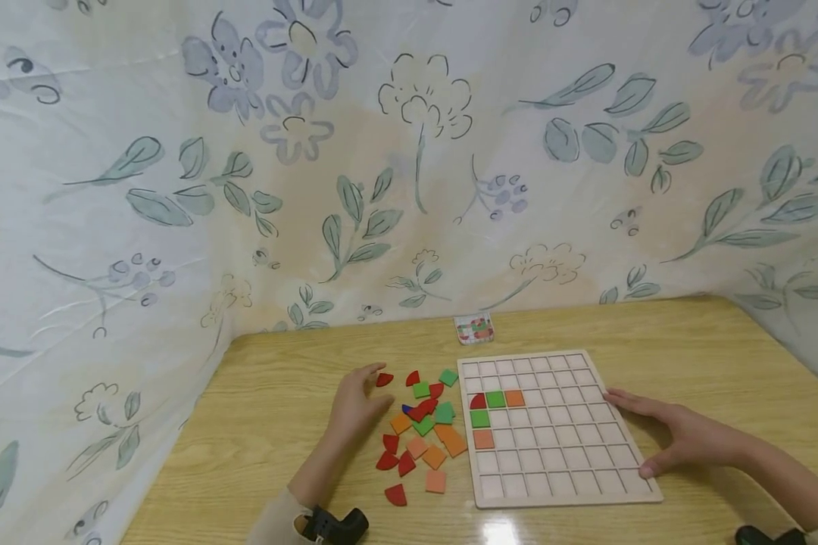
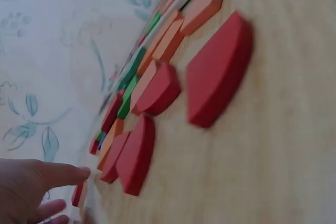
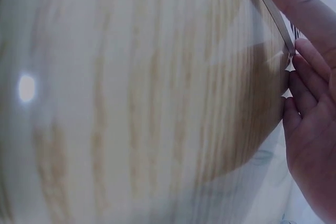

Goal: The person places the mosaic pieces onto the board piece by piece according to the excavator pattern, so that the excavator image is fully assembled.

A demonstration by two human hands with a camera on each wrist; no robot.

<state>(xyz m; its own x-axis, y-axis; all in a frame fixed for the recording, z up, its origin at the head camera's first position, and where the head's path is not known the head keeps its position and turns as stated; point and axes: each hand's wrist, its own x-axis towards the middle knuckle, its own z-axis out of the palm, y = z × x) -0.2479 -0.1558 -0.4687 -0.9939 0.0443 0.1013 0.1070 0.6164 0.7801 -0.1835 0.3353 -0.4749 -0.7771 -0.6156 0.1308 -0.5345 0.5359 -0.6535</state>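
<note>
At the left of the loose pieces in the head view is my left hand (image 1: pixel 356 401), thumb and fingers spread apart around a red quarter-circle piece (image 1: pixel 385 379). The left wrist view shows the same hand (image 2: pixel 31 187) with one digit stretched out just above a red piece (image 2: pixel 79 193). My right hand (image 1: pixel 698 435) lies along the right edge of a pale gridded board (image 1: pixel 566 458), thumb and fingertips touching its rim. On the board's left side are a red quarter-circle (image 1: pixel 478 401), green squares (image 1: pixel 495 399) and orange squares (image 1: pixel 514 398).
Between my left hand and the board lie several loose red, green and orange pieces (image 1: pixel 435 481), some overlapping. A small patterned card (image 1: pixel 474 328) is behind the board on the wooden table (image 1: pixel 279 378). A flowered cloth (image 1: pixel 409 166) hangs at the back.
</note>
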